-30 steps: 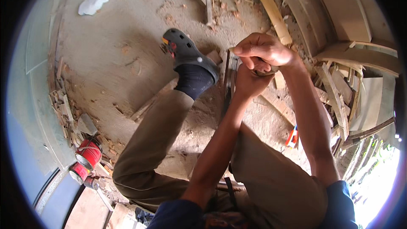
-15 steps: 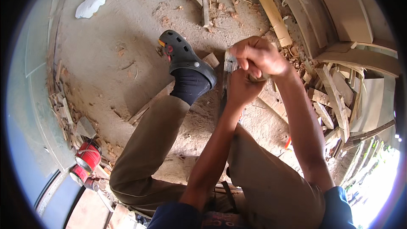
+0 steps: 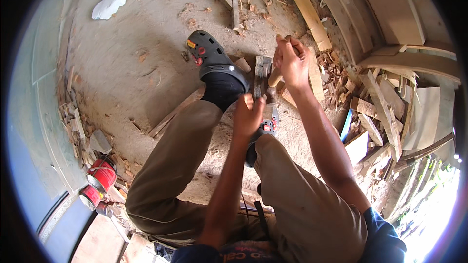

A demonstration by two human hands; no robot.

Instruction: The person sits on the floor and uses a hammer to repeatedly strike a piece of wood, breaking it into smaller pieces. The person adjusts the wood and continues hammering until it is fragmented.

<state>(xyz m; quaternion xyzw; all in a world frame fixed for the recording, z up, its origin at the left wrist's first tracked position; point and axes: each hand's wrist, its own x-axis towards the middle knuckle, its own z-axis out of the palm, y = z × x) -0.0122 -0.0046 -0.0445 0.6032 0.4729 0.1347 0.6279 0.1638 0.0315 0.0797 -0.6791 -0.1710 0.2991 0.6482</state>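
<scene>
The narrow wooden piece (image 3: pixel 258 75) stands on edge on the dusty floor (image 3: pixel 146 44) at the centre of the frame, just beside the dark clog (image 3: pixel 212 58) on the person's outstretched foot. The left hand (image 3: pixel 248 114) sits at its near end, fingers curled round it, while a grey power tool with red marks (image 3: pixel 267 126) lies right under that hand, against the knee. The right hand (image 3: pixel 292 61) is clenched on a pale wooden handle (image 3: pixel 275 75) that slants down toward the piece; what is on the handle's far end cannot be told. A second ago both hands were bunched together, one over the other, at the upper right of the piece; half a second ago they were still joined there. Now they have come apart, the left having dropped lower in the frame and the right having stayed high. Offcuts and splinters of wood (image 3: pixel 370 102) are heaped at the right of the frame, a long plank (image 3: pixel 304 7) runs across the top, and two red tins (image 3: pixel 100 175) stand at the lower left.
</scene>
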